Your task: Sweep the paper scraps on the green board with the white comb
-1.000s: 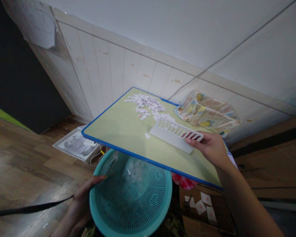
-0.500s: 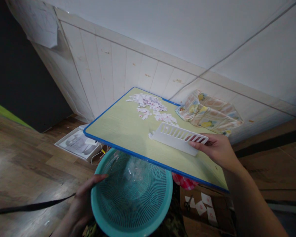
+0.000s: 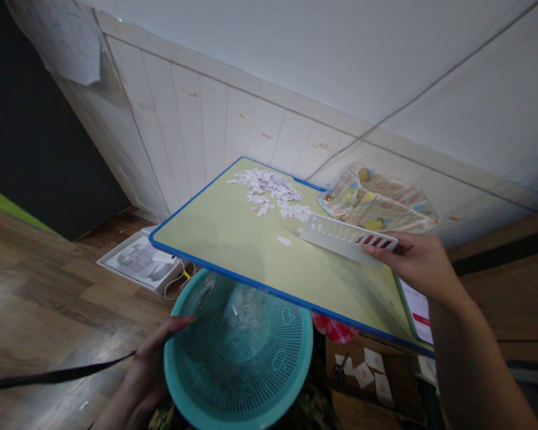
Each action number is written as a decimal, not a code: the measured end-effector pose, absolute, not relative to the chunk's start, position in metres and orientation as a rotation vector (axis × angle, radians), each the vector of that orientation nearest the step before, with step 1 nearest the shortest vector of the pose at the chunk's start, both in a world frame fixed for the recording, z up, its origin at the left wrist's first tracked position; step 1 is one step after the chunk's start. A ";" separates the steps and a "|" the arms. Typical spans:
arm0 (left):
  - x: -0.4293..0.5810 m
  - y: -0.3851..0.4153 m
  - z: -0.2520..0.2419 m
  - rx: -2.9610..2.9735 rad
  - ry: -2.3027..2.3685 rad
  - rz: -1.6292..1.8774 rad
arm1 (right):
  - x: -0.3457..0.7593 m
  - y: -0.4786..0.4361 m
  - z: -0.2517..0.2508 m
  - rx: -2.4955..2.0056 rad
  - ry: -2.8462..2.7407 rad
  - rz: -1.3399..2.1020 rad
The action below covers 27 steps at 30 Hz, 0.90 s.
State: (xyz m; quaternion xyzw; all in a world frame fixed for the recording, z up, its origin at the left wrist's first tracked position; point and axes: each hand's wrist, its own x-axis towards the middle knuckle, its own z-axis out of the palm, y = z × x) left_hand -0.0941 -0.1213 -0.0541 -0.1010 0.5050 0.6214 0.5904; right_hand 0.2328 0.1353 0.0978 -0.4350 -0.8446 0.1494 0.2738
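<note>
My left hand point(image 3: 155, 343) grips the left rim of a turquoise plastic colander point(image 3: 291, 382), thumb over the edge. Some clear, crumpled plastic bits point(image 3: 244, 307) lie inside it. Over the tabletop, my right hand point(image 3: 415, 260) is closed on one end of a white slotted plastic strip point(image 3: 341, 242), tilted with its long edge down near the table. Torn white paper scraps point(image 3: 273, 185) are heaped on the yellow-green, blue-edged table point(image 3: 215, 239). A single scrap point(image 3: 284, 240) lies apart, left of the strip.
A patterned cloth point(image 3: 381, 203) rests at the table's back right, against the panelled wall point(image 3: 242, 119). Below right are scissors point(image 3: 339, 371) and several white cards point(image 3: 364, 375). An open white box point(image 3: 141, 263) with a cable sits on the floor at left.
My right hand has moved the slotted strip right and back, toward the paper heap's right end. A loose scrap now shows where the strip was. My left hand and the colander stay put.
</note>
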 end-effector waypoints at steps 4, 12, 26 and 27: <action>-0.093 -0.122 -0.055 -0.186 1.174 1.470 | 0.230 0.135 0.095 -1.153 -2.265 0.478; -0.094 -0.122 -0.054 -0.241 1.158 1.453 | 0.230 0.139 0.093 -1.207 -2.257 0.370; -0.084 -0.116 -0.035 -0.313 1.161 1.481 | 0.226 0.136 0.086 -1.173 -2.278 0.397; -0.084 -0.116 -0.035 -0.309 1.161 1.485 | 0.227 0.135 0.085 -1.175 -2.279 0.419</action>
